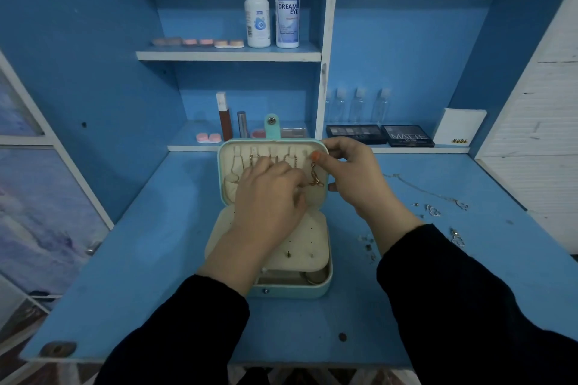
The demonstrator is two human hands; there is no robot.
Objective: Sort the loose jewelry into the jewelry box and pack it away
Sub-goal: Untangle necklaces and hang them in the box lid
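A mint jewelry box (322, 289) stands open on the blue desk, its cream-lined lid (230, 172) upright. Gold chains hang from hooks inside the lid. My right hand (353, 175) pinches the top of a gold necklace (315, 180) at the lid's right hook. My left hand (270, 194) lies over the lid's lining with fingers curled at the chains; what it grips is hidden. Two stud earrings (300, 255) sit in the cream panel over the box's base. Loose silver jewelry (433, 209) lies on the desk to the right.
More small silver pieces (369, 247) and a pendant (456, 237) lie by my right sleeve. Eyeshadow palettes (406, 136), a white card, small bottles and contact lens cases line the back shelves. Two solution bottles (272, 9) stand on the upper shelf.
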